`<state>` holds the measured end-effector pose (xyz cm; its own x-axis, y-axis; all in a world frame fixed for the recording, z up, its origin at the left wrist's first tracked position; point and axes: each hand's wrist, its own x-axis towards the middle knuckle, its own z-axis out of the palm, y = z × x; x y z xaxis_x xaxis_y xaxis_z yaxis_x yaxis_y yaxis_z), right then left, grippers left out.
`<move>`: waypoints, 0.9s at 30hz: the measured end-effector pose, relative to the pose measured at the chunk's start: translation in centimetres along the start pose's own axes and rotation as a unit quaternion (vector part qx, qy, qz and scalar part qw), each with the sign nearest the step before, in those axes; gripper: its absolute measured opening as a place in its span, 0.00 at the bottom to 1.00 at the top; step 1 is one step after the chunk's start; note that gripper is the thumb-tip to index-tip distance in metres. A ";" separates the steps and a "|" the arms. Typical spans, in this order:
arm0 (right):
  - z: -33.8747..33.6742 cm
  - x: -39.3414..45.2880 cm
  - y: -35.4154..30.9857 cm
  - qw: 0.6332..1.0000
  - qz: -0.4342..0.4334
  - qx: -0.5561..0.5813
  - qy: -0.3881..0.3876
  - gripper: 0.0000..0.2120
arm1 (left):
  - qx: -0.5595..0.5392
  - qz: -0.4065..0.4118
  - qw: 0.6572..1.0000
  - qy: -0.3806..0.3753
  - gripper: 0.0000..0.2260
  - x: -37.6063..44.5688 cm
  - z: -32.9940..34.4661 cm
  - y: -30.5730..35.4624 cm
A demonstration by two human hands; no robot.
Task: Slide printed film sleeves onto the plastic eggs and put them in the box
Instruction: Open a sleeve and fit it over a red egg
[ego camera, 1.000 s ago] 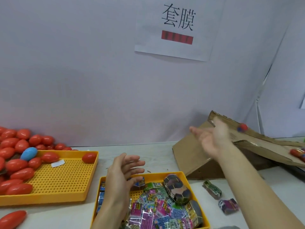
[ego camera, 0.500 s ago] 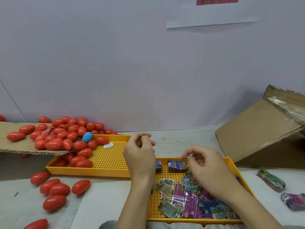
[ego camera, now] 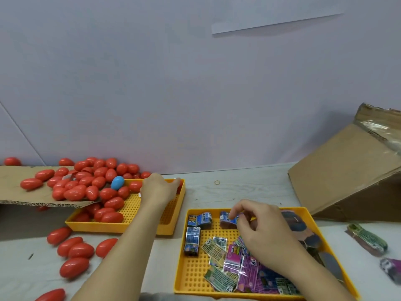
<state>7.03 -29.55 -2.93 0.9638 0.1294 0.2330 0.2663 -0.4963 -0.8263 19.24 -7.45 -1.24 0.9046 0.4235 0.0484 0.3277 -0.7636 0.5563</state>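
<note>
Our left hand [ego camera: 159,191] reaches into the far corner of the yellow egg tray [ego camera: 138,229]. Its fingers curl down around something red at the tray's corner, but we cannot tell if it is holding an egg. Our right hand [ego camera: 260,227] is over the yellow sleeve tray [ego camera: 195,276]. Its finger and thumb pinch a blue printed sleeve [ego camera: 227,219] near the back of that tray.

Two more blue sleeves lie just beside it, and one stands a little nearer to us. Flat green, pink and purple sleeves [ego camera: 230,259] are piled in the front of the tray. A dark patterned egg [ego camera: 294,222] lies along the tray's right side.

Red eggs [ego camera: 86,185] are heaped on a piece of cardboard [ego camera: 13,190] and spill into the egg tray. One blue egg [ego camera: 117,183] sits on top of the heap. More red eggs lie loose on the counter [ego camera: 249,187] at the left.

The cardboard box [ego camera: 347,174] stands tilted at the right, well apart from both hands. Two sleeved eggs [ego camera: 368,240] lie on the counter in front of it. A small rubber band [ego camera: 217,182] lies on the counter behind the trays.
</note>
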 end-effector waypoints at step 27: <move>0.1 0.2 -0.4 0.989 0.009 0.126 0.070 0.12 | -0.471 0.136 0.869 -0.071 0.11 -13.3 -0.4 2.6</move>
<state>7.08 -29.26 -2.65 0.9623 -0.0070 0.2717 0.2603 -0.2648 -0.9285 7.92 -14.89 -0.06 0.9602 0.1746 0.2182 -0.2109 -0.0592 0.9757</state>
